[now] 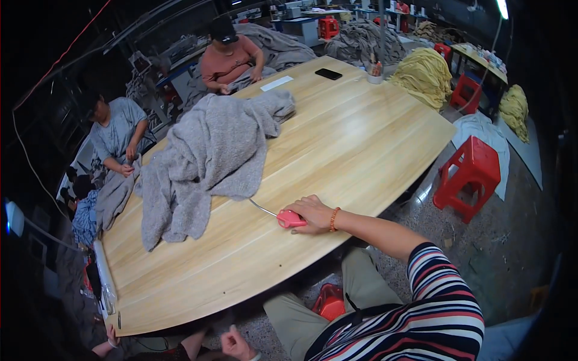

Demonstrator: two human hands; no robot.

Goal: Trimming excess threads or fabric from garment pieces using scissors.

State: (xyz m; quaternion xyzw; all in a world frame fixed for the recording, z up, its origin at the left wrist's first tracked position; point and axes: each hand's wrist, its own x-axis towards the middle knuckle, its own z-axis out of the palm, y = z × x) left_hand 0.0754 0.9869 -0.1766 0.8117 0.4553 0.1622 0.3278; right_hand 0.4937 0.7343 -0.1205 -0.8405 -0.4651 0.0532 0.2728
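My right hand rests on the pale wooden table near its front edge. It is closed over a pink-handled tool whose thin metal tip points toward a big heap of grey knitted fabric. The heap lies a little up and left of the hand, not touching it. An orange bead bracelet circles that wrist, and the sleeve is striped. My left hand is low at the picture's bottom edge, below the table's rim, with fingers curled and nothing visible in it.
Two people sit at the table's far left side handling grey fabric. A black phone, a white strip and a cup lie at the far end. Red stools stand to the right, with yellow fabric piles beyond. Another person's hand shows at bottom left.
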